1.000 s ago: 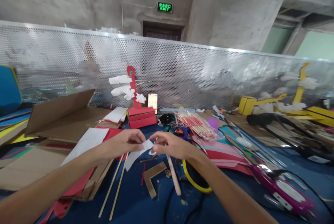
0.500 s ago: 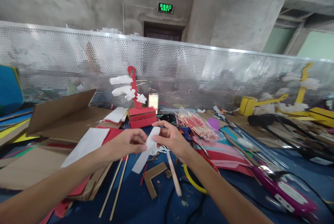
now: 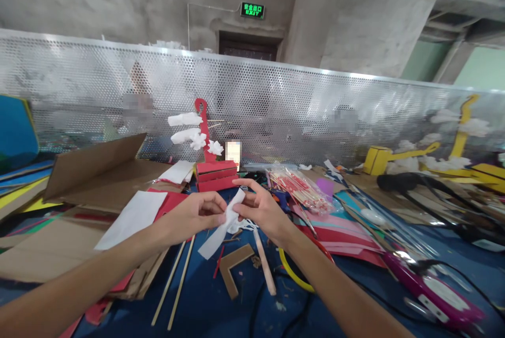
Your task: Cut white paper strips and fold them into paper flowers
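Note:
Between my two hands is a white paper strip [image 3: 215, 241], its lower end hanging free toward the left. My left hand [image 3: 203, 214] pinches the strip's middle with thumb and fingers. Higher up, my right hand [image 3: 258, 209] grips it near the top end, its index finger raised over it. Where the fingers meet, the strip looks narrowed and creased. Below the hands lie an L-shaped cardboard piece [image 3: 230, 275] and a pale wooden-looking stick [image 3: 265, 264]. Behind them stands a red hooked upright [image 3: 205, 138] on a red box base [image 3: 215, 177], with white paper shapes attached.
Cardboard sheets [image 3: 35, 246] and white paper [image 3: 132, 219] lie at left, with two thin wooden sticks [image 3: 181, 285] nearby. A bag of sticks [image 3: 300, 185], a yellow ring [image 3: 292, 272] and a purple corded tool [image 3: 432, 290] are at right. A perforated metal panel [image 3: 295, 101] stands behind.
The strip is more pinched and twisted at its middle, where it was flatter before. My fingers have shifted slightly, and the whole view has moved a little.

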`<action>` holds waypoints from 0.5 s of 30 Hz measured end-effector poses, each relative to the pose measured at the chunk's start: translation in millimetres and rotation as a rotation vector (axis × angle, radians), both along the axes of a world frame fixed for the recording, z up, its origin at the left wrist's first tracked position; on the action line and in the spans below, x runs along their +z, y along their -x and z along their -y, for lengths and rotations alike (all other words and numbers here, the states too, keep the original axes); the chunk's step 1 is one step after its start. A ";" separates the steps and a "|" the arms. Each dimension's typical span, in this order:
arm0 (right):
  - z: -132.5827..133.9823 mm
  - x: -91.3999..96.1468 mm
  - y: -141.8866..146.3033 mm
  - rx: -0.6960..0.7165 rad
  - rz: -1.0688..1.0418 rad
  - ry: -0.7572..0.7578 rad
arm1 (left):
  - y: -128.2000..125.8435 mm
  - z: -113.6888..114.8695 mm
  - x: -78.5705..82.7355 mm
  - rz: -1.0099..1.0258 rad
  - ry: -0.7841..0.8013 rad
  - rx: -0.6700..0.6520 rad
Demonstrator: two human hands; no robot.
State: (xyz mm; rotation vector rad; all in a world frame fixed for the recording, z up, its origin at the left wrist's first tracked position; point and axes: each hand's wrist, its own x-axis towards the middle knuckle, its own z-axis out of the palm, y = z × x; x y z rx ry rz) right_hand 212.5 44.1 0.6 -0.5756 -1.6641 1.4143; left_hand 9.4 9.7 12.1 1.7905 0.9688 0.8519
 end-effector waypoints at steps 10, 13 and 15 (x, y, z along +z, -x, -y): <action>5.2 5.8 1.6 -0.035 -0.006 -0.004 | -3.3 6.3 10.3 -0.040 -0.003 -0.037; 6.1 6.4 2.5 -0.045 -0.016 -0.009 | -2.9 7.1 11.8 -0.072 -0.030 -0.036; 6.6 6.4 3.8 -0.047 -0.036 0.001 | -2.5 6.6 11.7 -0.099 -0.061 -0.025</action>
